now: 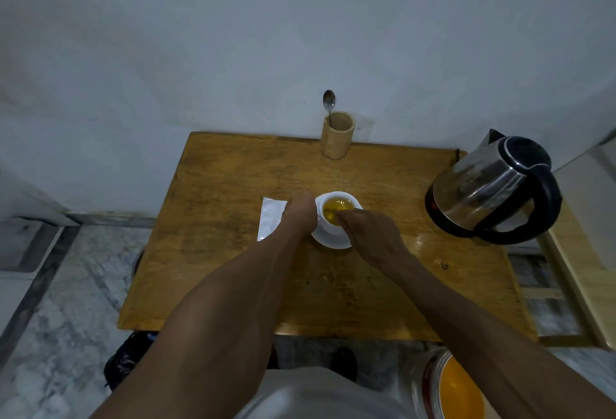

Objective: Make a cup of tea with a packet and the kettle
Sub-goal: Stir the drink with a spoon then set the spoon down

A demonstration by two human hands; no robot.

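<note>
Our left hand (299, 212) is curled against the left side of the small white ceramic cup (338, 210) of amber tea at frame centre, steadying it; our right hand (368, 231) pinches at the near rim, holding what we cannot tell. The cup sits on a white saucer (333, 241). We judge a jolt could slop hot tea onto fingers or the flat white packet (270, 218) just left. The steel kettle (493, 188) stands at right.

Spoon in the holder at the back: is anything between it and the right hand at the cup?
Nothing visible. The right hand is at the cup's near rim, and only bare table lies between the cup and the holder where the spoon stands. The kettle sits off to the right.
</note>
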